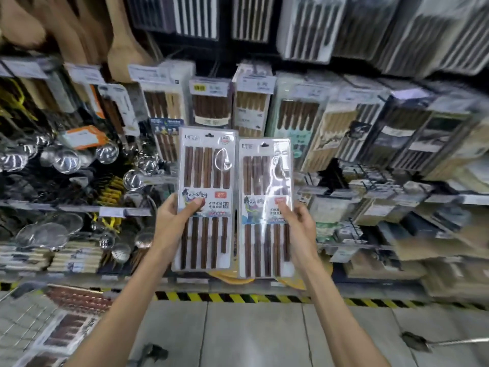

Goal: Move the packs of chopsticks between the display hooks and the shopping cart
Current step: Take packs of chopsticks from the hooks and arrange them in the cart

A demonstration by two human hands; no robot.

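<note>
- Left hand (176, 218) grips the left pack (205, 178) at its left edge, thumb across the glossy clear front.
- Right hand (299, 225) clamps the matching right pack (264, 186) at its right edge.
- Both stand upright, side by side, before the rack (251, 102).
- Wire cart (16, 321), lower left, holds more packs (66, 331).

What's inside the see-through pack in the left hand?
Dark wooden chopsticks stand side by side in the pack. A printed label and the left hand thumb hide their middles.
</note>
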